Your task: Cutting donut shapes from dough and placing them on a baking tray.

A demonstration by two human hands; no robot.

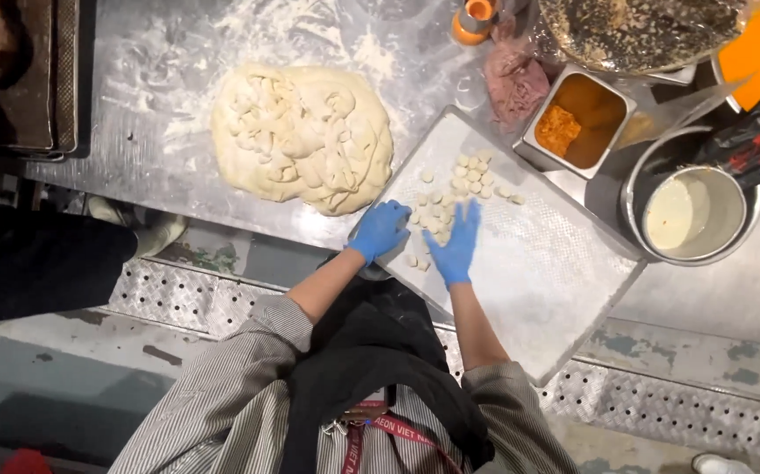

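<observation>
A: Starting at the left, the big dough sits on the floured table, lumpy and mostly whole. By the look of it, plenty remains to be portioned.

B: And next, the left hand, blue-gloved, rests at the near corner of the tray. Its fingers are curled loosely, and I cannot tell whether they hold a piece.

A: The pieces lie in a small cluster at the tray's upper end, right by both hands. Most of the tray is bare, so I'd judge this early going.

B: The right hand lies flat over the cluster, fingers spread wide and touching the pieces, gripping nothing that I can see.

A: Further right stand a tin of orange stuff and a pot.
</observation>
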